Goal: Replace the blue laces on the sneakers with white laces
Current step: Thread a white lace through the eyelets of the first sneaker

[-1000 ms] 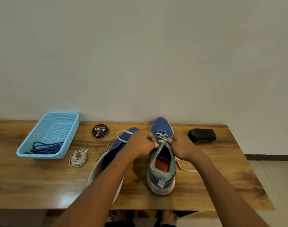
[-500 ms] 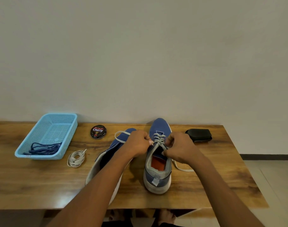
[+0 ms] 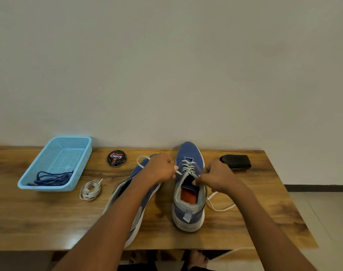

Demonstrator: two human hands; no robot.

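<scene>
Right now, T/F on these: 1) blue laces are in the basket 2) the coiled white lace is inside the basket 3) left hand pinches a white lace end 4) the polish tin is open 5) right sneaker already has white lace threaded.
1. Blue laces lie in the blue basket: true.
2. The coiled white lace is inside the basket: false. It lies on the table, just right of the basket.
3. The left hand pinches a white lace end: true.
4. The polish tin is open: false. Its printed lid is on.
5. The right sneaker has white lace threaded through its eyelets: true; the right hand holds it near the tongue.
</scene>
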